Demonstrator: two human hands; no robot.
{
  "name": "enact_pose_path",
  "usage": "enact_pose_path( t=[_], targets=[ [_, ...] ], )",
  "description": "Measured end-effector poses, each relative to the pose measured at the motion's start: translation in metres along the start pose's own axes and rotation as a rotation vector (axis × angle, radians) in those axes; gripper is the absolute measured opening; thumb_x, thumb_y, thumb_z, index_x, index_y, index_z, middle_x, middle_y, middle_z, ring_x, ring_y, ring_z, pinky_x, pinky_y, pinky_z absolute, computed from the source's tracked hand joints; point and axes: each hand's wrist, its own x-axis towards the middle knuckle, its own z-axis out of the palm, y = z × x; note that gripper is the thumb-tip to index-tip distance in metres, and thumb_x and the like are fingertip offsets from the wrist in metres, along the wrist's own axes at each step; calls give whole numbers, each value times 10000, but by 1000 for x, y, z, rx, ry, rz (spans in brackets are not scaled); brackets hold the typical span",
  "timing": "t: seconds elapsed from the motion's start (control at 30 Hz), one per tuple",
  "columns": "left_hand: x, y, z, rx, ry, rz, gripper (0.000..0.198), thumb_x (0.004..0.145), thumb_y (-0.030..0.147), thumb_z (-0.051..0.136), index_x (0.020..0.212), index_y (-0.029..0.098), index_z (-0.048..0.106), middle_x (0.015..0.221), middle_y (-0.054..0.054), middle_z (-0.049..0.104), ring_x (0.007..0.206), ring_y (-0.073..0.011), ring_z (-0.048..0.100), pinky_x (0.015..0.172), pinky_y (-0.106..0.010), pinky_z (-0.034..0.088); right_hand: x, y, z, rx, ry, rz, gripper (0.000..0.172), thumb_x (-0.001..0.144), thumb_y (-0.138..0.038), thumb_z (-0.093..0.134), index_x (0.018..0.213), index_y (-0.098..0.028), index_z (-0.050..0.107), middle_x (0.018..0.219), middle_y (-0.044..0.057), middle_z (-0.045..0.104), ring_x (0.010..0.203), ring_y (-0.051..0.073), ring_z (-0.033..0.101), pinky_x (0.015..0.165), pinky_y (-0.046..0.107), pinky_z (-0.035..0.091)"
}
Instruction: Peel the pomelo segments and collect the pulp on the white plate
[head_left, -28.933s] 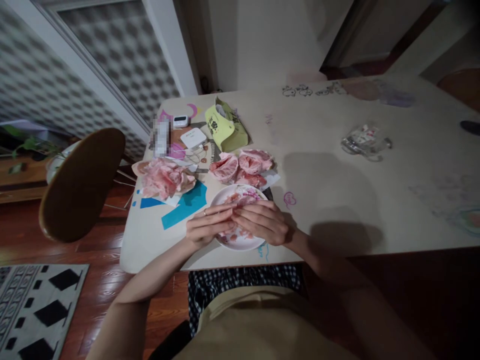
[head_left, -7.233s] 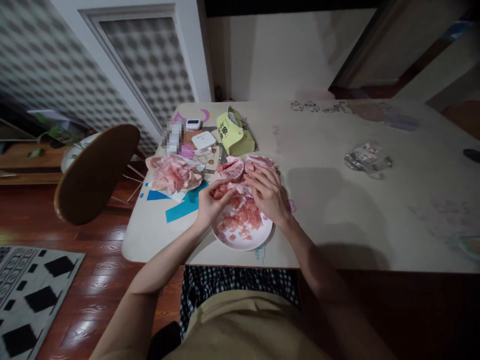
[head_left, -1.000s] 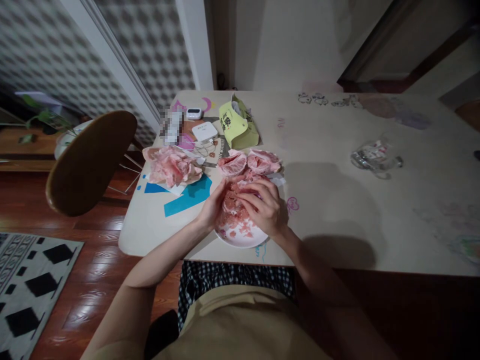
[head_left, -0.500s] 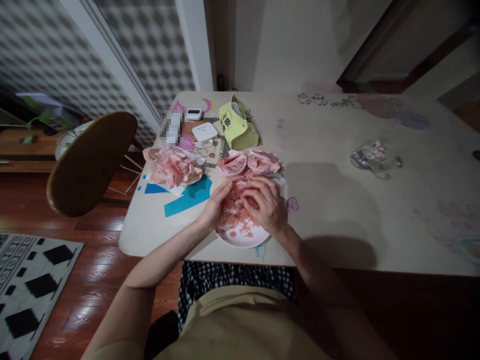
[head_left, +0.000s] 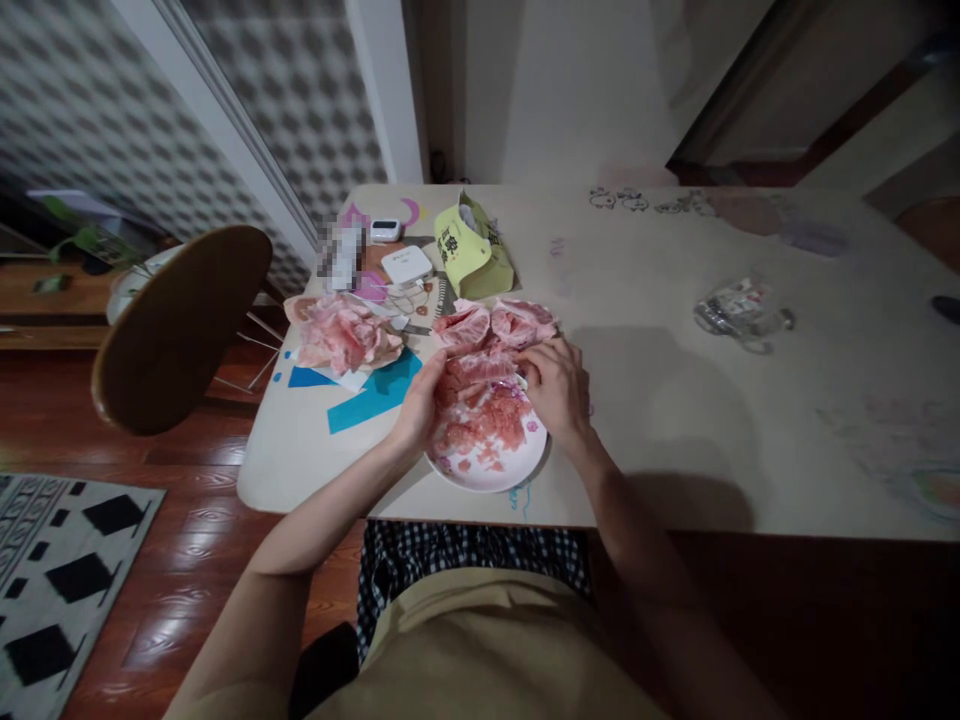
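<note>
left hand (head_left: 420, 405): hanging onto a pink citrus chunk (head_left: 481, 368)
right hand (head_left: 559, 392): fingers pinched at its other end
plate (head_left: 487, 482): sits below, pretty messy with loose pulp (head_left: 501, 420)

We see dim scene, lower right nearly black. Soft shadows across table (head_left: 750, 420), glare on wooden floor (head_left: 191, 530). We note stretched edges, one pixelated patch (head_left: 341, 253), blurry lettering.
</note>
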Motion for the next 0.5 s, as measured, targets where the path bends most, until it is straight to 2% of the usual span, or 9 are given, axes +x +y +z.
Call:
enact_pose_path(
  t=[0.13,0.23,0.37,0.5],
  targets=[
    [0,-1,0,13,7,0,388,887,522,702,1126,221,747,1429,-73,681,1330,-329,651,1031,-454,634,-1,-10,-8,38,100,-60,170,975,-161,610,976,-256,750,973,30,788,973,234,665,948,445,481],
    [-1,-2,1,30,13,4,400,887,534,697,1139,226,740,1441,-68,673,1374,-332,615,1047,-460,620,-5,-25,-15,43,158,-163,104,986,-230,668,1009,-273,759,980,22,783,1006,224,667,974,431,476],
    [-4,-4,1,49,-3,7,410,898,540,687,1167,235,735,1404,-61,694,1390,-316,598,1042,-427,611,-9,-40,-17,72,116,-281,98,974,-211,689,1013,-272,755,988,15,770,1041,224,658,966,422,493],
    [-7,-7,1,89,-18,15,422,908,541,682,1198,238,733,1335,-57,726,1353,-289,617,1091,-408,570,-11,-43,-11,120,79,-260,63,977,-256,694,1006,-272,748,1011,24,761,1076,236,647,972,438,515]
  ],
)
